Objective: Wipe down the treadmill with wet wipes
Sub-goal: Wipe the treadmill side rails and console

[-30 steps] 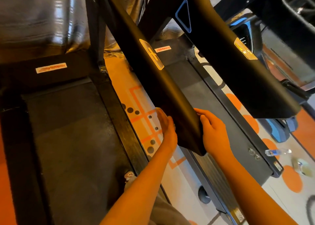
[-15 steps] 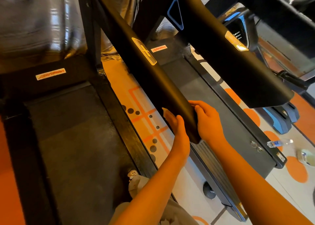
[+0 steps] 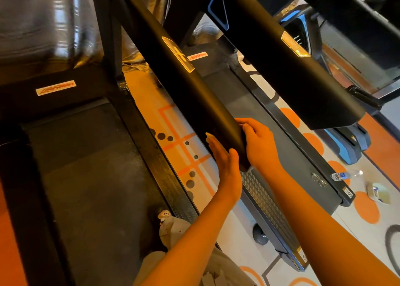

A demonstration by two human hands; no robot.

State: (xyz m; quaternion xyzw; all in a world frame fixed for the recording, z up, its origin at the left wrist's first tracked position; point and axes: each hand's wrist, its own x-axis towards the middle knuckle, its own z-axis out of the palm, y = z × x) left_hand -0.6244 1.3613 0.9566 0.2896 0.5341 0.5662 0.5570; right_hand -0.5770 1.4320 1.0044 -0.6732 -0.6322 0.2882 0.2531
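While flat on handrail [image 3: 194, 95], left hand [image 3: 225, 166].

A white label [image 3: 55, 88] with slanted red lettering sits on the front cover of the left treadmill [image 3: 86, 155]. A matching label [image 3: 198, 56] sits on the right treadmill [image 3: 249, 103]. Both are too blurred to read. A glowing plate [image 3: 178, 54] on the handrail [image 3: 205, 103] shows a plus-like mark. A corner sticker [image 3: 348, 192] bears a crossed-circle sign.

The treadmill handrail [image 3: 194, 95] is showing a smooth, matt black finish; the left treadmill belt [image 3: 86, 177] is looking coarse and dull; the plastic sheeting [image 3: 43, 15] is gleaming glossily.
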